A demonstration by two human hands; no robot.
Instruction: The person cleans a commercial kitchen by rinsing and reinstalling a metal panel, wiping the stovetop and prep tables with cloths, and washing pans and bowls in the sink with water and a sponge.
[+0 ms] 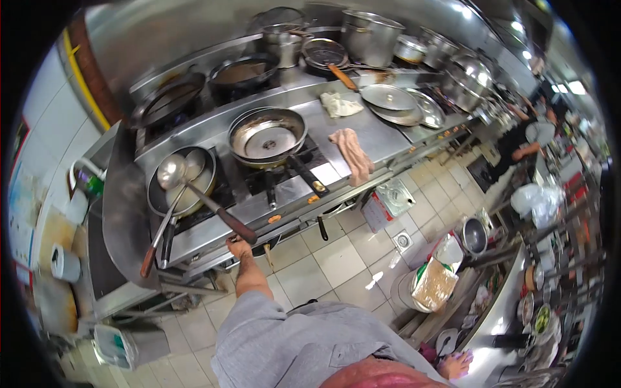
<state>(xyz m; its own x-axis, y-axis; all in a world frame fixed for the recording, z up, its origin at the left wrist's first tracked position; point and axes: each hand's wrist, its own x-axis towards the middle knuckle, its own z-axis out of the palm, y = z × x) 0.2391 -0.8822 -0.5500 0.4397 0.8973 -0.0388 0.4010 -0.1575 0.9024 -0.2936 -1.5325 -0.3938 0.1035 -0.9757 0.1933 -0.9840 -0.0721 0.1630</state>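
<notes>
My left hand is at the stove's front edge, below the wooden handle of a ladle. Its fingers are curled at the front panel; what they grip is too small to make out. Above it, a frying pan sits on a burner with two ladles resting in it, their handles jutting over the front. To its right stands a pair of stacked pans on another burner. My right hand lies flat, fingers apart, on the steel counter behind me.
Along the back are dark pans and a tall stockpot. Cloths and lids lie on the stove top. A red-and-white box and a foil-topped bucket stand on the tiled floor. Another person is farther off.
</notes>
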